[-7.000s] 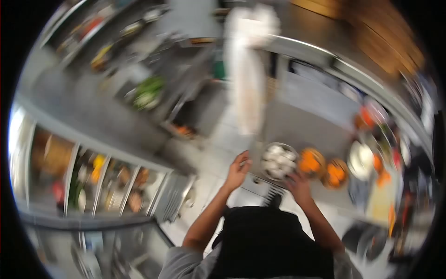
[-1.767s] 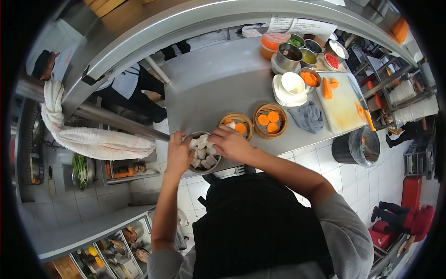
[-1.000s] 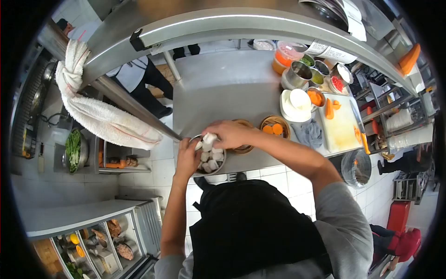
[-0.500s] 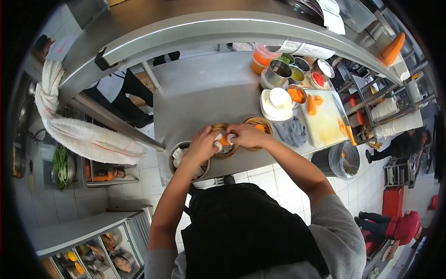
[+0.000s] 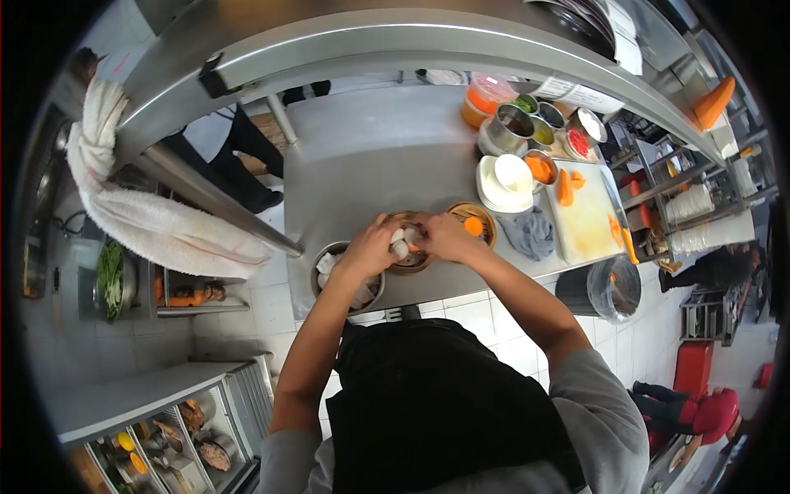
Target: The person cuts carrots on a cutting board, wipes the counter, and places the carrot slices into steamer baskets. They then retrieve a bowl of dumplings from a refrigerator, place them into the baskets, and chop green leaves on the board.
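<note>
My left hand [image 5: 373, 247] is closed on a pale, rounded dumpling-like piece [image 5: 400, 247] above the nearer bamboo steamer [image 5: 411, 268]. Fingers of my right hand [image 5: 448, 239] pinch another whitish piece [image 5: 412, 234] right beside it. A bit of orange shows between the hands; most of that steamer's inside is hidden by them. Just to the right stands a second bamboo steamer [image 5: 491, 224] with an orange carrot slice [image 5: 473, 226] in it. Under my left wrist, a metal bowl [image 5: 381, 298] holds several white pieces.
Right of the steamers lie a grey cloth [image 5: 529, 234] and a cutting board [image 5: 580, 233] with carrot pieces and a knife [image 5: 629, 235]. White dishes [image 5: 504, 198] and metal containers [image 5: 514, 122] stand behind. A steel shelf [image 5: 411, 51] crosses overhead; a bin [image 5: 580, 292] stands below.
My hands have come closer together over the nearer steamer, the right one moving in toward the left. The orange piece between them is now mostly covered. The whole view has shifted slightly.
</note>
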The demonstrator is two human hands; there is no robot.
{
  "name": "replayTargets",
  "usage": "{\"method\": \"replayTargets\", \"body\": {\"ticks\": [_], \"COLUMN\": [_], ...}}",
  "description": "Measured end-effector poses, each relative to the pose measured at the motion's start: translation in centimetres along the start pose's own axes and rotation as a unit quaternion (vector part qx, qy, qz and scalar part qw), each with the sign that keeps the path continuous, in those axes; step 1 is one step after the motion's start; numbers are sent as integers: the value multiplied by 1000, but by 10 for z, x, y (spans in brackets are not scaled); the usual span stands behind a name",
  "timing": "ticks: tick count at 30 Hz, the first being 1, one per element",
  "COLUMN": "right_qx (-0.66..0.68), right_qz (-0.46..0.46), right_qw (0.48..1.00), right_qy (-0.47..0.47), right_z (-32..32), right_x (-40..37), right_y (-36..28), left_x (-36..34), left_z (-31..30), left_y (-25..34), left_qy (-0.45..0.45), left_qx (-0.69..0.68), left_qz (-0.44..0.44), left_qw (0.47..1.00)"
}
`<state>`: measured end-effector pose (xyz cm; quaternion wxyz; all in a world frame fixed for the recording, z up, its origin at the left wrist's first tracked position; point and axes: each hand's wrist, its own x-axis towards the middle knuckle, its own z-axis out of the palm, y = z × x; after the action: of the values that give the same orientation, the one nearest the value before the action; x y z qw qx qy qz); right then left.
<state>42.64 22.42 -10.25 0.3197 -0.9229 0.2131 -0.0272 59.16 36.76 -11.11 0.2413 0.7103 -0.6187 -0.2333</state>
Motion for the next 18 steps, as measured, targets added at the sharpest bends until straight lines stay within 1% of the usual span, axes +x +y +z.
{"method": "replayTargets", "body": {"ticks": [1, 2, 3, 4, 5, 6, 7, 8, 10, 11, 12, 13, 14, 15, 16, 17, 18], "right_qx": [4, 32, 59, 99, 104, 44, -18, -16, -200, -198, -255, -308, -316, -319, -311, -301, -311], "right_qz": [-8, 2, 14, -29, -28, -135, -241, -245, -300, -305, -259, -209, -233, -241, -262, -280, -285], "right_qw": [1000, 999, 998, 994, 994, 990, 970, 969, 933, 932, 922, 891, 889, 885, 890, 895, 891], "right_qy": [-4, 14, 33, 25, 24, 27, 30, 31, -6, -6, -134, -259, -236, -238, -205, -172, -170], "right_z": [1, -5, -11, -9, 0, 11, 21, 39, 78, 78, 72, 68, 81, 80, 79, 79, 80], "right_x": [-1, -5, -11, -15, -16, -15, -13, -6, 15, 22, 30, 35, 42, 45, 47, 47, 47], "right_y": [-4, -18, -30, -44, -56, -70, -82, -86, -86, -96, -107, -114, -105, -104, -103, -101, -100], "left_x": [-9, -20, -34, -55, -72, -85, -97, -105, -114, -116, -117, -118, -118, -117, -117, -119, -119], "left_z": [-8, -17, -33, -53, -66, -67, -65, -61, -47, -39, -34, -29, -26, -24, -23, -23, -23], "left_y": [-3, 0, 0, -5, -12, -20, -28, -34, -42, -46, -50, -54, -56, -59, -63, -64, -64], "left_qy": [61, 121, 122, 137, 149, 145, 125, 108, 112, 113, 104, 107, 95, 84, 72, 75, 76], "left_qx": [-18, -36, -34, -6, 23, 26, 89, 153, 183, 206, 210, 210, 208, 207, 186, 187, 166], "left_qz": [23, 47, 41, 21, 2, 1, 0, -2, -7, -9, -25, -31, -45, -59, -71, -78, -79], "left_qw": [998, 991, 991, 990, 989, 989, 988, 982, 977, 972, 972, 971, 972, 973, 977, 976, 980]}}
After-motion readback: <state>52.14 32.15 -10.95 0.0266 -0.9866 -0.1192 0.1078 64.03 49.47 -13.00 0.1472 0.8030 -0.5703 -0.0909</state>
